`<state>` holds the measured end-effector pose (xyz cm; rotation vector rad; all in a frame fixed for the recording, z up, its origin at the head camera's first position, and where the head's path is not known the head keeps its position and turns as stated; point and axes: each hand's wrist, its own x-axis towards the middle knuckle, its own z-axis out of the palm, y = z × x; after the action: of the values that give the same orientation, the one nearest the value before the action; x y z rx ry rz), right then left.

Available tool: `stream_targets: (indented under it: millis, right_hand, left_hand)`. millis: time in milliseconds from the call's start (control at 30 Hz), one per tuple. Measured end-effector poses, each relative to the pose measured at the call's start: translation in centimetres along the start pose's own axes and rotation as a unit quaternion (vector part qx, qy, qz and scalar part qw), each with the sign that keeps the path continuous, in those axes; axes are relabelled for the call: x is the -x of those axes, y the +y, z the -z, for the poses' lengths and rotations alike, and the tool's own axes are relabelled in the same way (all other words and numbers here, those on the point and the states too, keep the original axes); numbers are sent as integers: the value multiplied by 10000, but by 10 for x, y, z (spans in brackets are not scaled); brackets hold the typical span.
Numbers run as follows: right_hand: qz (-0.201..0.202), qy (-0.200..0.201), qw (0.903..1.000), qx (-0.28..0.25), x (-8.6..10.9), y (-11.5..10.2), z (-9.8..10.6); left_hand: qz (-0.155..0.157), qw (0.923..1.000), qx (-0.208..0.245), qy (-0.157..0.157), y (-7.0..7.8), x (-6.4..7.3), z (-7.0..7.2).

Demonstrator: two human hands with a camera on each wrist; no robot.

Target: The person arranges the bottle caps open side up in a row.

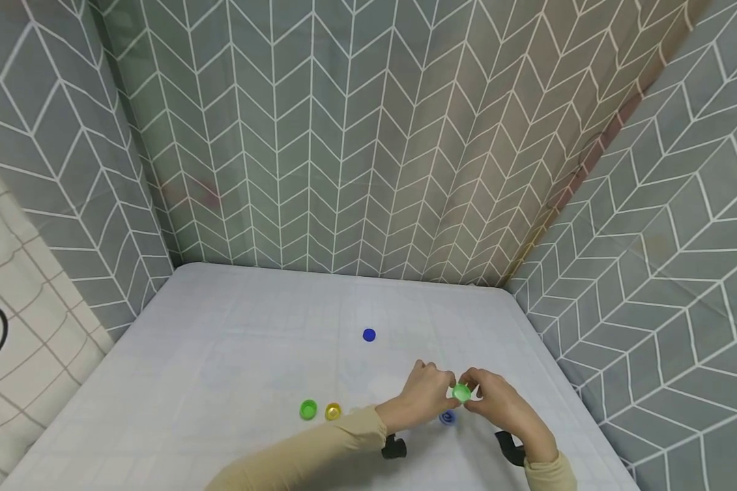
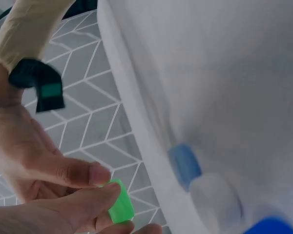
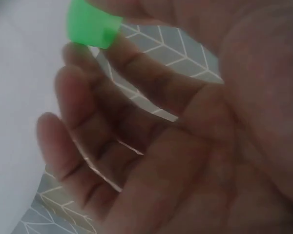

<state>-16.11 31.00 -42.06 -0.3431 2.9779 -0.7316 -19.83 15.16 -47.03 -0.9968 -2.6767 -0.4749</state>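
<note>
Both hands meet over the right part of the table around a small light-green cup (image 1: pixel 461 393). My right hand (image 1: pixel 502 402) pinches the cup between thumb and fingertips, its other fingers loosely bent in the right wrist view. From the other side, my left hand (image 1: pixel 422 392) pinches the cup's edge with thumb and finger. The cup (image 3: pixel 90 24) looks translucent, with slightly sloping walls. Below the hands, a blue ringed piece (image 1: pixel 447 417) lies on the table, partly covered by the left hand.
Left of the left sleeve (image 1: pixel 307 447) a green cup (image 1: pixel 308 409) and a yellow cup (image 1: pixel 334 411) stand on the white-covered table (image 1: pixel 221 354). Farther back lies a dark blue disc (image 1: pixel 369 335). A blurred whitish piece (image 2: pixel 215 202) shows in the left wrist view. Patterned curtains enclose the table.
</note>
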Motion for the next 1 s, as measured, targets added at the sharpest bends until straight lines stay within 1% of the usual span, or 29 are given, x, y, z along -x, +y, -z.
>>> stream_targets:
  millis: [133,267,433,600,733,867,933,1000]
  right_hand:
    - [-25,-228,9997,-53,5,4,3]
    - [-173,-432,9989,-101,8,8,1]
    - [-297,-567,9979,-75,7,14,-7]
    - [-371,-736,9962,-297,7,19,-13]
    - [-429,-722,9959,-342,7,21,-15]
    - [-671,-618,9955,-246,6,19,-17]
    - [-829,-564,9948,-187,5,17,-19]
    - [-898,-527,9945,-142,5,17,-20]
  left_hand:
    - [-141,9995,-266,-62,8,-1,-7]
    - [-186,9984,-500,-163,14,0,-14]
    - [-157,9976,-608,-301,18,1,-22]
    - [-221,9970,-615,-423,18,3,-26]
    - [-246,9960,-674,-534,18,3,-28]
    - [-238,9955,-633,-668,17,3,-28]
    - [-252,9956,-571,-700,16,3,-28]
    - [-268,9959,-486,-717,16,3,-28]
